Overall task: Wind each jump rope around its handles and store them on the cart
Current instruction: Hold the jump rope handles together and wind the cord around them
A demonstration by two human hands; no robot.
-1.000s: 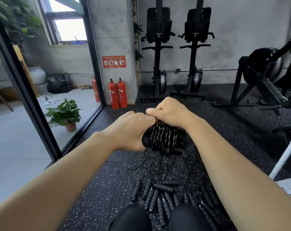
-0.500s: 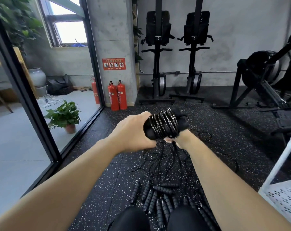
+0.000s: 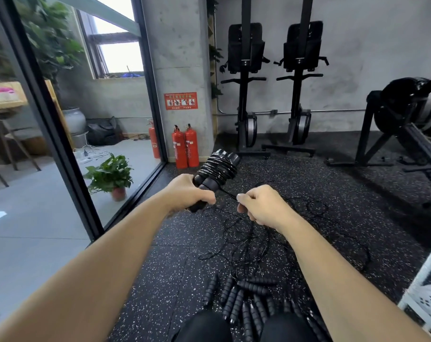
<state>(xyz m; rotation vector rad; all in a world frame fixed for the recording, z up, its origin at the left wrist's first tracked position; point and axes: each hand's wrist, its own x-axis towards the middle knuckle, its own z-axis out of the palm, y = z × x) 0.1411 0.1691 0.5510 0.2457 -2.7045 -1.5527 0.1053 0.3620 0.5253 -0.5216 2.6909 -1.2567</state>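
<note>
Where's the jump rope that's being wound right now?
Head view, just left of centre: the left hand grips the jump rope by its handles, near the red fire extinguishers; the right hand pinches its loose cord.

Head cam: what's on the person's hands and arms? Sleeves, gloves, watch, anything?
Nothing worn. The left hand and right hand are bare, with no gloves, rings or watch in view. The left forearm and right forearm are bare to the frame edge, no sleeves showing. Black legwear covers the knees at the bottom.
</note>
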